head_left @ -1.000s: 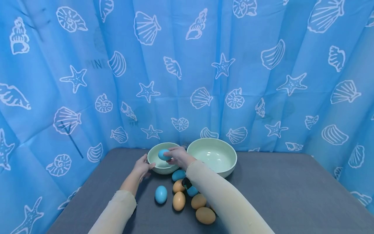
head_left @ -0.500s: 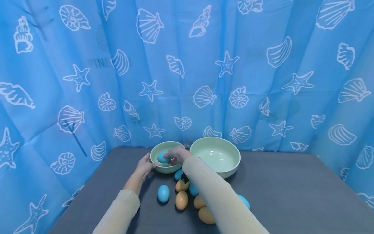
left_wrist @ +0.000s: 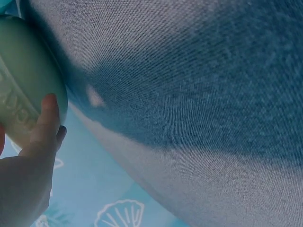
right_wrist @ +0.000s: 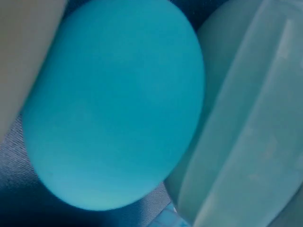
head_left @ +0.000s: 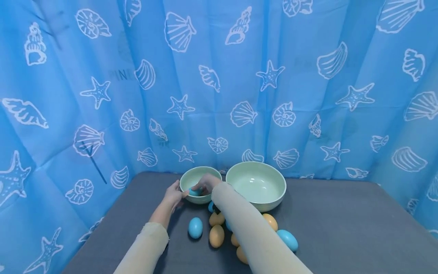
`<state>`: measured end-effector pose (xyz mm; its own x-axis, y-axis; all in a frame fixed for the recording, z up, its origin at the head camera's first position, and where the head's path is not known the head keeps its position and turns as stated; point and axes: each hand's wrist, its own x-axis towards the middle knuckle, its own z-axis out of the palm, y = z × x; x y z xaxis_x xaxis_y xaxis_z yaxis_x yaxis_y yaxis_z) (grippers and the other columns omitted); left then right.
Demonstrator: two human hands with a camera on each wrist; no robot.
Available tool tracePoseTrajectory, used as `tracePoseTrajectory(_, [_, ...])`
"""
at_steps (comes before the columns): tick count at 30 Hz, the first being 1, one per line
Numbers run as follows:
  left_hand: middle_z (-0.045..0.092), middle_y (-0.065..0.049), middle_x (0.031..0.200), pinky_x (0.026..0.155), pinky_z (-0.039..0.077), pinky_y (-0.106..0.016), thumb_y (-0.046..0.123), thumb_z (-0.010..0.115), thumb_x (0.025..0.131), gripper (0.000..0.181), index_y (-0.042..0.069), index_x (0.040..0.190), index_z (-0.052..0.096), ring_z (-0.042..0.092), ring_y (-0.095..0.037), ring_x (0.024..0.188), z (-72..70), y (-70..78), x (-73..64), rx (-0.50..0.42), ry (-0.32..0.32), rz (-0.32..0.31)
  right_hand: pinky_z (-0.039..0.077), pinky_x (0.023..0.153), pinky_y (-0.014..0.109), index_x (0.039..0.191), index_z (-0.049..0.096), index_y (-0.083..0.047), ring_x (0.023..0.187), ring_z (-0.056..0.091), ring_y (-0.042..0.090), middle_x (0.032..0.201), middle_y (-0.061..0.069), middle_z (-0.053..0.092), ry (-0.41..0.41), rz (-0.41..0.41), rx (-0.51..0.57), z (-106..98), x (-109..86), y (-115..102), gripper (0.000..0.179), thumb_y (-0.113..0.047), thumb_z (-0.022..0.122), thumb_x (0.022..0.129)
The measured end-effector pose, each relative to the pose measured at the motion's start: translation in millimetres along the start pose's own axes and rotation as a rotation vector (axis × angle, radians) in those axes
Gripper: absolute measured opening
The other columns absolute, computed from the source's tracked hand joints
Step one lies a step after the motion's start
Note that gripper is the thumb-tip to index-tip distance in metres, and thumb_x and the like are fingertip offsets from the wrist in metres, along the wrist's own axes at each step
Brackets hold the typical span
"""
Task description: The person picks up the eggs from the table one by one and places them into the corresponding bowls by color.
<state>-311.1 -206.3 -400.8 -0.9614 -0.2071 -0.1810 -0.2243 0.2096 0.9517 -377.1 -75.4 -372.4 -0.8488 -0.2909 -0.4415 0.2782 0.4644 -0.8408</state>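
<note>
Holds a smooth blue egg (head_left: 194,192) low inside the smaller pale-green round bowl (head_left: 195,175) with the right hand (head_left: 208,183), fingers curled around the shell and not yet parted. Grips the left side of that bowl with the left hand (head_left: 172,196), thumb near the rim, fingers along the outer wall. Looks early in the work, judging by just this one egg seen inside, set down or nearly so. Cannot tell of others beneath the hand. Leaves plenty on the dark-grey cloth-covered counter (head_left: 325,220): a separate blue egg (head_left: 195,228) to the left, a far-right blue egg (head_left: 288,240), a half-hidden blue egg (head_left: 210,206) just beside the smaller bowl, plus several tan eggs (head_left: 217,236) partly behind the cream sleeve (head_left: 253,232). Seems to make no use of the larger pale-green round bowl (head_left: 246,175) standing alongside.
</note>
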Motion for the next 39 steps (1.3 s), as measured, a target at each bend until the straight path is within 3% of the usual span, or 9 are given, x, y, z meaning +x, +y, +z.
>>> tracePoseTrajectory(6, [0.01,-0.024,0.158,0.097,0.044,-0.057,-0.001,0.055,0.097,0.073,-0.002,0.154,0.01,0.02,-0.047,0.14,2.1,-1.6,-1.6,-0.007,-0.006,0.005,0.045,0.102,0.039,0.125,0.053,0.017,0.121,0.053,0.04,0.129,0.034,0.053,-0.039,0.041,0.024,-3,1.3,2,0.042,-0.004,0.067,0.092])
tracePoseTrajectory(13, [0.012,-0.024,0.158,0.098,0.043,-0.057,-0.001,0.055,0.097,0.072,-0.002,0.154,0.011,0.019,-0.046,0.141,-0.8,1.2,1.9,-0.016,0.007,0.006,0.052,0.092,0.039,0.123,0.054,0.017,0.113,0.058,0.042,0.123,0.036,0.056,-0.034,-0.017,0.098,-6,-8.7,-3,0.034,0.005,0.06,0.093])
tracePoseTrajectory(17, [0.012,-0.023,0.158,0.098,0.044,-0.056,0.0,0.056,0.097,0.073,-0.002,0.154,0.011,0.021,-0.045,0.14,0.0,0.6,3.4,-0.016,0.003,-0.014,0.054,0.089,0.04,0.125,0.053,0.016,0.107,0.062,0.041,0.119,0.034,0.059,-0.002,-0.042,0.066,-12,-17.2,-3,0.034,0.005,0.059,0.094])
tracePoseTrajectory(21, [0.011,-0.023,0.159,0.098,0.044,-0.055,0.0,0.055,0.097,0.072,-0.001,0.154,0.011,0.023,-0.045,0.14,0.3,0.3,3.6,-0.023,0.001,-0.011,0.056,0.084,0.04,0.129,0.05,0.014,0.101,0.066,0.038,0.122,0.03,0.059,0.042,-0.085,0.054,-25,-30.2,-6,0.039,0.004,0.06,0.093])
tracePoseTrajectory(27, [0.009,-0.021,0.159,0.1,0.042,-0.056,0.0,0.054,0.098,0.072,-0.001,0.155,0.009,0.018,-0.043,0.142,-1.7,-1.5,3.3,-0.038,-0.004,-0.013,0.055,0.087,0.041,0.137,0.048,0.009,0.105,0.065,0.035,0.127,0.024,0.059,0.017,-0.136,0.02,-46,-53.3,-6,0.045,0.001,0.059,0.095])
tracePoseTrajectory(34, [0.01,-0.02,0.16,0.1,0.043,-0.055,0.0,0.054,0.098,0.071,0.0,0.155,0.011,0.017,-0.042,0.143,-0.6,0.4,3.1,-0.029,0.007,-0.015,0.057,0.08,0.037,0.136,0.051,0.005,0.092,0.069,0.028,0.116,0.019,0.065,0.044,-0.203,-0.084,-72,-82.1,6,0.045,-0.003,0.062,0.094])
tracePoseTrajectory(39, [0.009,-0.019,0.16,0.1,0.043,-0.053,0.001,0.053,0.098,0.071,0.002,0.155,0.01,0.017,-0.04,0.143,-0.4,2.2,1.9,-0.019,0.004,-0.025,0.057,0.08,0.04,0.137,0.049,0.005,0.096,0.068,0.029,0.12,0.022,0.063,0.047,-0.236,-0.102,-95,-103.8,20,0.044,-0.005,0.059,0.096])
